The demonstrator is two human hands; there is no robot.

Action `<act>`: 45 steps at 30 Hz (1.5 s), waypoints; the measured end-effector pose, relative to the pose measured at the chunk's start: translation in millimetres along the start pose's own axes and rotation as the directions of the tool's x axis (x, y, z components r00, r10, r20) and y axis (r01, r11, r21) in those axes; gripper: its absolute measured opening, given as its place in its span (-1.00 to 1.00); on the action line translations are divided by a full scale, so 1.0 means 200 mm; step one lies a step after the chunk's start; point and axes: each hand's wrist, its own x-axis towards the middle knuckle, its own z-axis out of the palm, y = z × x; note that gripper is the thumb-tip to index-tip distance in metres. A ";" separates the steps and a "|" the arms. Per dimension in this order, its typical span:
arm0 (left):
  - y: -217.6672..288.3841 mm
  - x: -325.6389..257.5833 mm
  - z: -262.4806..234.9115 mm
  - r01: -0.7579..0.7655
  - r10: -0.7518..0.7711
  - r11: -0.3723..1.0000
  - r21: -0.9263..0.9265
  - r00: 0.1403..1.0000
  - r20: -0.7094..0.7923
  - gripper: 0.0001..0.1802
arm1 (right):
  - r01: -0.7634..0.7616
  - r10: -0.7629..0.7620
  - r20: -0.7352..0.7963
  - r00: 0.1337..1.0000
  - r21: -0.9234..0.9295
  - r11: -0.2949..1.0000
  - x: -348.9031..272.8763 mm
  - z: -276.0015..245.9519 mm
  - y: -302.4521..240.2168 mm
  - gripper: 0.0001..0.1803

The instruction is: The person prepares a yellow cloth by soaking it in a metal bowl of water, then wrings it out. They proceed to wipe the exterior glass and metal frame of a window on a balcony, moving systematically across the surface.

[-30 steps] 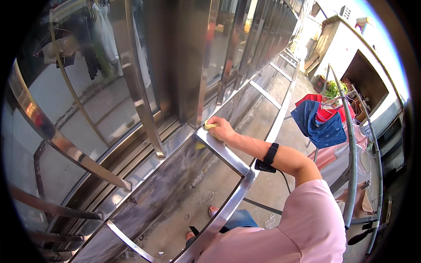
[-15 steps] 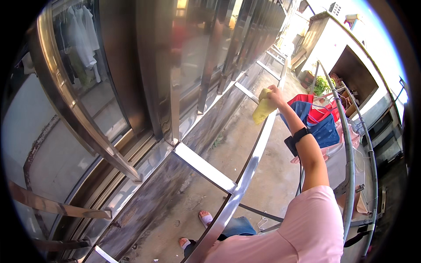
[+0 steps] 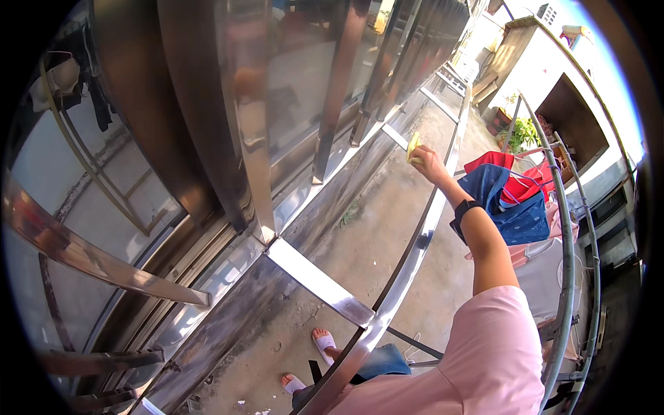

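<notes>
My right hand [image 3: 430, 166] reaches far forward, a black wristband [image 3: 462, 210] on the forearm and a pink sleeve behind it. It is shut on a small yellow cloth [image 3: 413, 147], which it presses against a far crossbar [image 3: 395, 136] of a shiny stainless steel frame. The frame's long rail [image 3: 415, 243] runs just under my forearm. A nearer flat crossbar [image 3: 317, 279] lies well behind the hand. My left hand is out of sight.
Tall steel bars and panels [image 3: 242, 117] fill the left and top. Concrete ground [image 3: 360, 242] lies below, with my sandalled feet [image 3: 322, 342] on it. Blue and red bags [image 3: 508, 200] hang on a curved rail [image 3: 566, 235] to the right; a potted plant [image 3: 526, 131] stands farther off.
My right hand has moved with the yellow cloth from the nearer crossbar out along the frame to a farther crossbar. The view has swung to follow it.
</notes>
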 end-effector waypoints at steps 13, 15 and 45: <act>-0.05 0.07 -0.14 -0.159 0.115 0.986 0.052 0.872 0.477 -0.75 | -0.341 0.322 -0.260 0.910 -0.029 0.940 -0.73 -0.03 -0.75 -0.85; -0.09 0.06 -0.14 -0.217 0.189 0.976 -0.008 0.832 0.521 -0.70 | -0.364 0.375 -0.322 0.869 0.095 0.926 -0.87 0.02 -0.99 -0.85; 1.31 -1.77 -0.20 -0.243 0.730 -0.144 -0.959 -0.681 0.062 -0.53 | -0.411 0.966 0.231 0.114 0.896 -0.166 -4.60 -0.81 -2.47 -0.68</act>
